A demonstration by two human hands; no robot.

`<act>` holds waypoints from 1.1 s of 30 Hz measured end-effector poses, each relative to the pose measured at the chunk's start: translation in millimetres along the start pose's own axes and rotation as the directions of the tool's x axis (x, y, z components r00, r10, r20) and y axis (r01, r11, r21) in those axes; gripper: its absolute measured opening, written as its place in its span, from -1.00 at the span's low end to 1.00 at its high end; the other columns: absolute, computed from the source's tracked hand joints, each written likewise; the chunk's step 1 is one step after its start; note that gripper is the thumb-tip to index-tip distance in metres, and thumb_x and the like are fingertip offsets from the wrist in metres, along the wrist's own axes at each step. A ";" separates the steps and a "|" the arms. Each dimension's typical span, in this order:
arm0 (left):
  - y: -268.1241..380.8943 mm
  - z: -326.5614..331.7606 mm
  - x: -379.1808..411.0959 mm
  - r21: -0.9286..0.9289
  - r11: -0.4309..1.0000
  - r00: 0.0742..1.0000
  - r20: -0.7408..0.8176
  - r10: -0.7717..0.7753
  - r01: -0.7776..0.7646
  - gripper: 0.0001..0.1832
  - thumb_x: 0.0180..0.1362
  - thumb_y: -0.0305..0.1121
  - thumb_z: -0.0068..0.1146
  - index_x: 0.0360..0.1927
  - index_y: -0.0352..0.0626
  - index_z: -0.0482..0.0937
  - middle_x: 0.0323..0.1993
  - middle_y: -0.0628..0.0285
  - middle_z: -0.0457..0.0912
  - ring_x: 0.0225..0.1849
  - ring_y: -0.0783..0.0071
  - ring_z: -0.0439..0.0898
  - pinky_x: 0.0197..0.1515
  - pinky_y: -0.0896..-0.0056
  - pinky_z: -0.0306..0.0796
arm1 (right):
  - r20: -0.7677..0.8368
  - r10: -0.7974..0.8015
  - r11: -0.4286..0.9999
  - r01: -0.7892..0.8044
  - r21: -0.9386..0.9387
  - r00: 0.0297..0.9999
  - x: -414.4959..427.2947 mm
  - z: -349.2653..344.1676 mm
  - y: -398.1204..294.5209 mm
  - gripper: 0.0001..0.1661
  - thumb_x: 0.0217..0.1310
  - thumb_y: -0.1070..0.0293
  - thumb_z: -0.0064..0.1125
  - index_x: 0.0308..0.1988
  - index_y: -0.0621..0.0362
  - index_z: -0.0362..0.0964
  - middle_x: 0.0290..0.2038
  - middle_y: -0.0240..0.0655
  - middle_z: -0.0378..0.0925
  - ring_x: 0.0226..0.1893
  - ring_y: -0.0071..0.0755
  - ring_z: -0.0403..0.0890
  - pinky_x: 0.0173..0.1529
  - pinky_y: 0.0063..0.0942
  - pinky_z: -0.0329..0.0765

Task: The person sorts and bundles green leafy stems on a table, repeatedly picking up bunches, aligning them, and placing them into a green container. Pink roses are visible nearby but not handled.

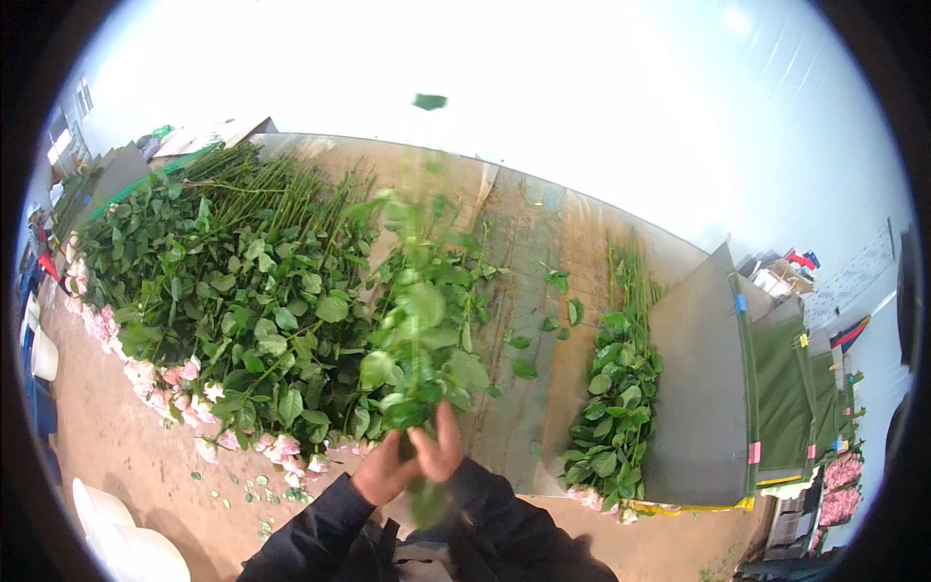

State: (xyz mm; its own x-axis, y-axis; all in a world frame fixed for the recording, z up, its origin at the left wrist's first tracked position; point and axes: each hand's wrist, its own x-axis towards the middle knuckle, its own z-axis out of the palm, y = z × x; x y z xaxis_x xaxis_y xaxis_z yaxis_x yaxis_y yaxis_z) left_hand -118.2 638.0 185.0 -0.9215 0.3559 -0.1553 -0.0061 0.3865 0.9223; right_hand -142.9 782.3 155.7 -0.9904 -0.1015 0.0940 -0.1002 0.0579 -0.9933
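Observation:
Close together at the table's near edge, my left hand and my right hand are on the lower part of a leafy rose stem. The stem points away from me and is blurred. Its flower end is hidden or blurred below my hands. To the left lies a thick pile of cut roses, stems towards the wall and pale pink blooms over the near edge. A smaller row of roses lies at the right. One green leaf appears in mid-air against the white wall.
Loose leaves are scattered on the worn table. A grey upright panel borders the right side, with green-covered panels beyond. White buckets stand on the floor at lower left. A person is far left.

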 end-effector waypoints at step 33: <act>-308.8 -579.1 -525.8 0.085 0.996 0.244 -0.965 0.091 -0.036 -0.50 0.25 -0.51 -0.02 0.27 -0.38 0.26 0.14 -0.05 0.46 0.16 0.15 0.47 0.20 0.26 0.33 | 0.700 -0.493 0.869 0.321 0.376 0.516 -69.4 916.9 -126.8 -0.31 0.10 0.47 0.19 0.21 0.36 0.15 0.04 0.05 0.43 0.05 0.06 0.51 0.12 -0.26 0.45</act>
State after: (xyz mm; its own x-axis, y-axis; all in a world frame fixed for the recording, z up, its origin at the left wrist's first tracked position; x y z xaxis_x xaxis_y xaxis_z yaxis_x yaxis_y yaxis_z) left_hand 143.4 -161.3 186.9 -0.6002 -0.6993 0.3883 0.0602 0.4446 0.8937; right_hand 26.0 -128.6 213.2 -0.3947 -0.7765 0.4912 -0.3694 -0.3553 -0.8586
